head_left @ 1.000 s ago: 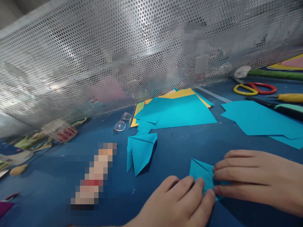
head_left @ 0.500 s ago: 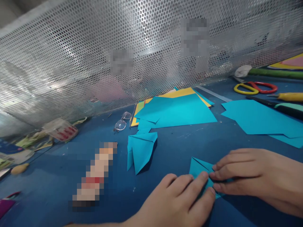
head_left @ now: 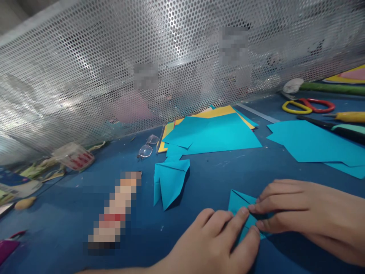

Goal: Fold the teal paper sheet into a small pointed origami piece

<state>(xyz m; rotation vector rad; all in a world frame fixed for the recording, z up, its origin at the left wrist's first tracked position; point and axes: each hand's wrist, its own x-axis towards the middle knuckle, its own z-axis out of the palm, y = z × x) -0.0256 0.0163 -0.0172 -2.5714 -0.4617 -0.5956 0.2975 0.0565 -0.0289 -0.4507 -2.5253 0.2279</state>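
A small folded sheet of blue paper [head_left: 236,201] lies flat on the blue tabletop at the lower right, its creased flaps partly covered by fingers. My left hand [head_left: 212,243] holds it down from the near side, index fingertip and thumb on the paper. From the right, my right hand [head_left: 296,209] grips the same sheet, with fingertips and thumb on its right part close to the left index finger. Left of both hands rests another folded blue paper piece [head_left: 172,182], untouched and raised off the table along its edges.
Behind are stacked blue and yellow sheets [head_left: 216,133] and a pair of glasses [head_left: 146,150]. Cut blue paper [head_left: 310,142], scissors [head_left: 316,105] and a yellow-handled awl [head_left: 349,117] lie right. A clear tub [head_left: 74,156] stands left. Perforated metal mesh [head_left: 176,68] borders the back.
My right fingertips have shifted slightly left over the folded paper, towards my left index finger. The paper and my left hand stay almost where they were.
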